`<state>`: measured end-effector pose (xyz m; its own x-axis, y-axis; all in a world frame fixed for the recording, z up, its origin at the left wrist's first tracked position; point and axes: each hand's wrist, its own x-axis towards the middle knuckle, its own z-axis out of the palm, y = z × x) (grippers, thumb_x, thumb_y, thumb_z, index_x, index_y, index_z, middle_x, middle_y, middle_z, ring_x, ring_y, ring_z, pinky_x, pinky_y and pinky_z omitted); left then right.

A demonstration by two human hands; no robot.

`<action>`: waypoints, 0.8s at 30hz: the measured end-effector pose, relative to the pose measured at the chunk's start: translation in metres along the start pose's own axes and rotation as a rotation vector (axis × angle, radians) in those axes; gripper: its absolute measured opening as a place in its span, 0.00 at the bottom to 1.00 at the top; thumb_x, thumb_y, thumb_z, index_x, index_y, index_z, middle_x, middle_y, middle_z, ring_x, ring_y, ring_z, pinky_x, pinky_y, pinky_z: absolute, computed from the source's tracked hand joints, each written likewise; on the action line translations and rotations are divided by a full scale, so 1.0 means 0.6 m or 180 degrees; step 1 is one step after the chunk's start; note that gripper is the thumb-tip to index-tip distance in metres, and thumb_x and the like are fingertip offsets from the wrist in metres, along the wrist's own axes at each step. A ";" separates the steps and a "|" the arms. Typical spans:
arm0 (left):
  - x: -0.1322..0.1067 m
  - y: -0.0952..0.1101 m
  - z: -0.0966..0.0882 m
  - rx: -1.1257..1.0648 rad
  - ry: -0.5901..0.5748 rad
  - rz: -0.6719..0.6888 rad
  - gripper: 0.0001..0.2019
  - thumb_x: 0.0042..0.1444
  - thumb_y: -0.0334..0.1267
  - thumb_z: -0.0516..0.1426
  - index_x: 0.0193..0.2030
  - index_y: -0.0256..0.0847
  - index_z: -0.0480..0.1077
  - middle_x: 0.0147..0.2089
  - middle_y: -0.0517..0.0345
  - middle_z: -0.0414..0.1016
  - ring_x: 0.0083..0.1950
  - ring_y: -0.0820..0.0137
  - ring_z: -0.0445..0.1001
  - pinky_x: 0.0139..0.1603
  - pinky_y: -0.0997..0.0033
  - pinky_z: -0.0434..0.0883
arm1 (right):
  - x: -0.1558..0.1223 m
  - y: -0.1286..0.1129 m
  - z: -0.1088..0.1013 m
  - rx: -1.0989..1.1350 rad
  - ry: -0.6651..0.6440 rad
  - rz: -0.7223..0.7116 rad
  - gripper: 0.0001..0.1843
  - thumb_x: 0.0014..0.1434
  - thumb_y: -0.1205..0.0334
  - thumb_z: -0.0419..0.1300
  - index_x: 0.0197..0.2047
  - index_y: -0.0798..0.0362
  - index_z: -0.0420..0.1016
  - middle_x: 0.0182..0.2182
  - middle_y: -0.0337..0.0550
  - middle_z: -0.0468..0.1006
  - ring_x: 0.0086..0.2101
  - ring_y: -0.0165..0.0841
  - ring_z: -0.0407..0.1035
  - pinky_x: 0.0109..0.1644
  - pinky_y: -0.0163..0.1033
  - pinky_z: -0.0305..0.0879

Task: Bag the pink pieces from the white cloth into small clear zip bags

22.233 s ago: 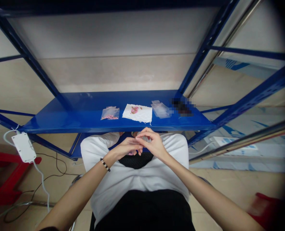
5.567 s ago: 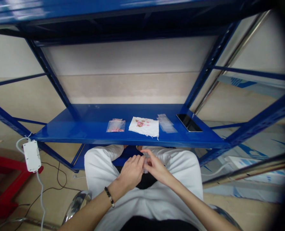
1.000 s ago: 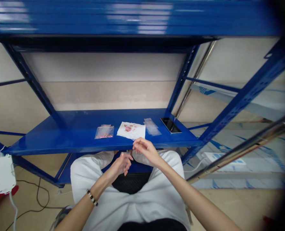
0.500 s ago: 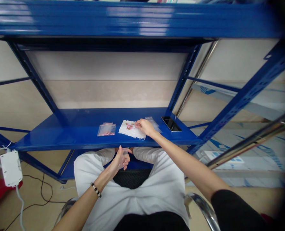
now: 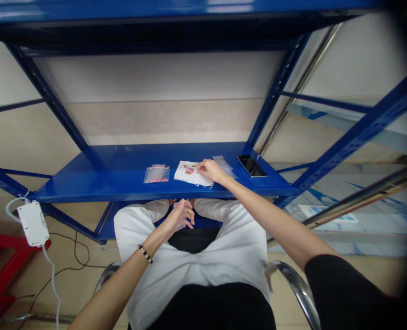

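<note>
Got a small clear bag (image 5: 175, 205) in the left hand (image 5: 181, 214), low over the lap, fingers curled around the plastic. Probably held there to stay handy to the shelf edge. Over at the white cloth (image 5: 203, 180) with the right hand (image 5: 210, 170), fingertips bunched close together just beside the small pink pieces (image 5: 189, 170). No way to tell about anything pinched in there (way too tiny from up here). Spread on the cloth, around mid-shelf on the blue shelf (image 5: 120, 165), likely to stop any rolling and to show up better against white.

Now for a count: one cloth, one phone (image 5: 252, 166) on the far right, one bag in the left hand. Apparently two zip bags (image 5: 157, 174) overlapping to the left, with pink bits inside. At least one clear sleeve (image 5: 225, 164) behind the right hand, partly hidden. Impossible to count the pink pieces, sadly.
</note>
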<state>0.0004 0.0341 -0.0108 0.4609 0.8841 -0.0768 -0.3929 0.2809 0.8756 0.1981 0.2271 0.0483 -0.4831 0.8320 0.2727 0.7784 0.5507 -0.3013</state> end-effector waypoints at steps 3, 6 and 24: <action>-0.003 0.002 -0.001 0.0228 0.0077 0.0168 0.23 0.56 0.59 0.58 0.41 0.39 0.64 0.31 0.57 0.71 0.31 0.71 0.74 0.30 0.73 0.71 | 0.000 -0.002 -0.006 0.0042 0.0106 0.0019 0.06 0.57 0.65 0.62 0.37 0.54 0.81 0.35 0.46 0.82 0.35 0.35 0.73 0.39 0.34 0.63; -0.007 0.007 0.001 0.0664 0.0252 0.0348 0.18 0.55 0.51 0.62 0.39 0.38 0.66 0.31 0.57 0.72 0.32 0.72 0.74 0.32 0.74 0.70 | -0.008 -0.012 -0.018 0.0388 0.0412 0.0132 0.06 0.56 0.67 0.61 0.35 0.55 0.80 0.33 0.45 0.81 0.32 0.33 0.72 0.37 0.34 0.62; 0.001 -0.026 -0.022 0.1531 0.0277 0.0310 0.16 0.44 0.44 0.69 0.27 0.36 0.70 0.27 0.59 0.70 0.30 0.74 0.67 0.37 0.72 0.64 | -0.261 -0.168 0.054 0.2537 0.0412 0.0502 0.11 0.58 0.53 0.63 0.34 0.52 0.77 0.30 0.41 0.79 0.30 0.32 0.69 0.34 0.37 0.62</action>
<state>-0.0037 0.0350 -0.0305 0.3642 0.9313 -0.0051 -0.0098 0.0093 0.9999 0.1822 0.0432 0.0064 -0.3038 0.9162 0.2614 0.2914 0.3506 -0.8901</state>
